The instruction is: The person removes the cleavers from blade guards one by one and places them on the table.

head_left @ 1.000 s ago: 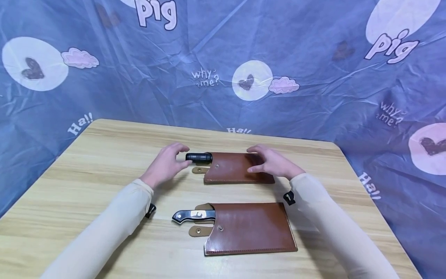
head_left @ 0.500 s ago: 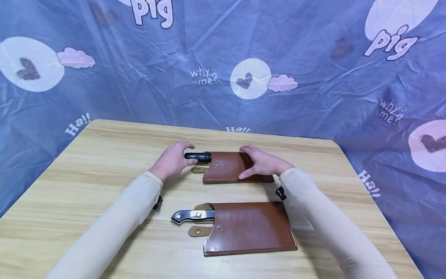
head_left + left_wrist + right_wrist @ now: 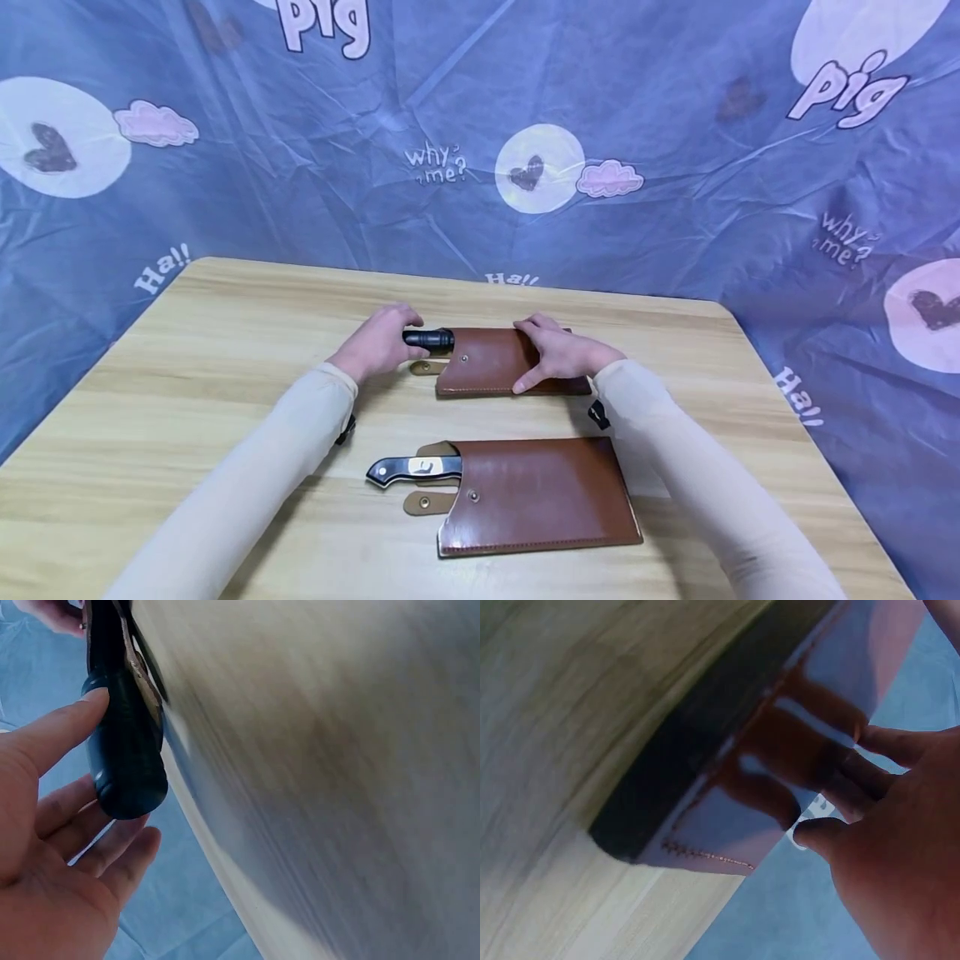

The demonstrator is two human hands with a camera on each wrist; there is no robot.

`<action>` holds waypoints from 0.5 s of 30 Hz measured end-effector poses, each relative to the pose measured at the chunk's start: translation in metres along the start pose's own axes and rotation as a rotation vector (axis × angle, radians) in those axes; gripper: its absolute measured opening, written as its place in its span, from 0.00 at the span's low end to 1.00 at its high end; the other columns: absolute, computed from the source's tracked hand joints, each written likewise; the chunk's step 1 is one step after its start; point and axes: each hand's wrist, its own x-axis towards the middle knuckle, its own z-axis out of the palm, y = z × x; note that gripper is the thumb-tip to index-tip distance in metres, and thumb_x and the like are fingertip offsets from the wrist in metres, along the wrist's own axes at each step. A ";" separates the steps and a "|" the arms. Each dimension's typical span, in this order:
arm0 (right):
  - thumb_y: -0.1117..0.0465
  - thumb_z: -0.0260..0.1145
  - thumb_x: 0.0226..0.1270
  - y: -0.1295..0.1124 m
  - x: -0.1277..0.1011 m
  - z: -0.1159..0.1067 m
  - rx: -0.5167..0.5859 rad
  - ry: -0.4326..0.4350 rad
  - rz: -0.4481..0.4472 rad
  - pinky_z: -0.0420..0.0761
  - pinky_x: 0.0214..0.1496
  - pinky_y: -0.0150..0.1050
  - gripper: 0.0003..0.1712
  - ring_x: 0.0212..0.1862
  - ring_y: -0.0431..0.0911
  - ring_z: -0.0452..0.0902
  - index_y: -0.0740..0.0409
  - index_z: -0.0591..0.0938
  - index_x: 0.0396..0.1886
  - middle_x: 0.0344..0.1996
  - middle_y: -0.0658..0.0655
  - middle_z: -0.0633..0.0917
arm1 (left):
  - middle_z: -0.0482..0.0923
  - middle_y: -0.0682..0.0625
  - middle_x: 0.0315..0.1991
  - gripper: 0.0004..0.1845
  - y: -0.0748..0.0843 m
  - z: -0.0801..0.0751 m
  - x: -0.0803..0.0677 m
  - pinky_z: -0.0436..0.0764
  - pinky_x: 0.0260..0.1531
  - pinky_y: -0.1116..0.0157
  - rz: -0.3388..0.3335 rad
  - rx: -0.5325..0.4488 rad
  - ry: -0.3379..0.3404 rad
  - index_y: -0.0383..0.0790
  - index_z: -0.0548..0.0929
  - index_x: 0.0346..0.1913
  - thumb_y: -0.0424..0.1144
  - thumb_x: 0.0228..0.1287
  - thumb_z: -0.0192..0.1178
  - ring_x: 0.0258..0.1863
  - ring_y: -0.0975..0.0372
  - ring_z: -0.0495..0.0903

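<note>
On the far side of the table lies a brown leather knife sheath, a black ridged knife handle sticking out of its left end. My left hand holds that handle; in the left wrist view the thumb lies against it and the fingers pass behind it. My right hand spans the right half of the same sheath, thumb at its near edge and fingers at its far edge. Their reflections show on the glossy leather in the right wrist view. The blade is hidden inside.
Nearer me lies a second brown sheath with a black riveted knife handle sticking out and an unfastened snap strap. A wooden table carries everything. A blue printed curtain hangs behind it.
My left hand has moved right onto the black handle. My right hand has moved left along the far sheath, its thumb now at the near edge. Both sheaths have stayed in place.
</note>
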 end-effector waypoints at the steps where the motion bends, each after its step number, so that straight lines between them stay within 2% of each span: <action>1: 0.38 0.81 0.42 0.000 0.000 0.001 0.000 -0.002 -0.001 0.58 0.70 0.53 0.70 0.70 0.57 0.53 0.65 0.54 0.76 0.67 0.64 0.61 | 0.77 0.39 0.55 0.29 0.000 0.001 0.001 0.67 0.62 0.50 0.005 0.002 -0.003 0.29 0.79 0.57 0.40 0.56 0.73 0.57 0.45 0.72; 8: 0.38 0.82 0.39 0.001 0.000 0.003 -0.027 -0.007 -0.031 0.58 0.69 0.51 0.73 0.69 0.56 0.53 0.67 0.53 0.76 0.67 0.63 0.60 | 0.79 0.42 0.50 0.24 0.000 0.005 0.005 0.69 0.60 0.52 0.012 -0.002 0.002 0.30 0.81 0.53 0.36 0.54 0.73 0.53 0.48 0.74; 15: 0.34 0.82 0.35 -0.002 0.001 0.005 -0.102 -0.023 -0.015 0.54 0.71 0.54 0.77 0.72 0.58 0.47 0.67 0.50 0.76 0.70 0.66 0.55 | 0.81 0.43 0.43 0.16 0.000 0.003 0.006 0.74 0.54 0.52 0.040 0.012 -0.028 0.33 0.84 0.46 0.35 0.55 0.73 0.45 0.50 0.78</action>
